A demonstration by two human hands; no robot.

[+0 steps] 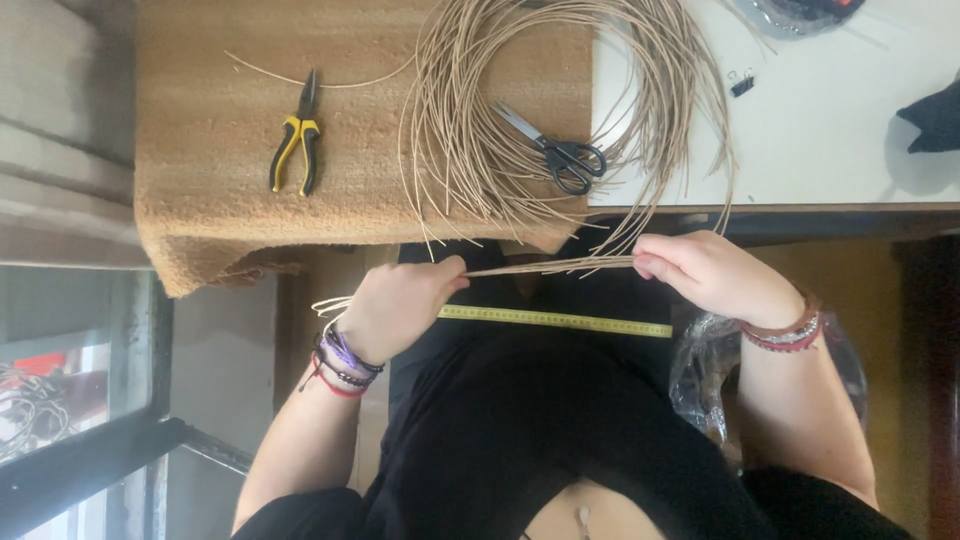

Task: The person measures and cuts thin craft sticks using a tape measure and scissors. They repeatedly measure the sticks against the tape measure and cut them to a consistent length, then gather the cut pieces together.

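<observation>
The person sits at the near edge of a table, both hands raised just off that edge over a dark lap. The left hand (400, 300) is curled into a loose fist, thumb and fingers pinched on one end of a small bundle of thin tan reeds (550, 267). The right hand (700, 272) pinches the other end of that bundle between thumb and fingertips, the remaining fingers folded in. Between the two hands the reeds run nearly straight and level, pulled together into one tight strand. Their far ends sweep up onto the table and join a big loose coil of reed (560, 90) that lies across the seam between a brown mat (210, 120) and the white tabletop (820, 130).

Just below the held bundle, a yellow tape measure (560, 320) lies stretched across the lap, running parallel to the reeds from one hand to the other. Both wrists wear several bracelets.

On the mat, toward its left edge, lie pliers with yellow and black handles (297, 145), with a single loose strand of reed curving past their tip. A pair of scissors with black handles (555, 150) rests inside the coil, near the mat's right edge. A crumpled clear plastic bag (705, 370) sits beside the right forearm.
</observation>
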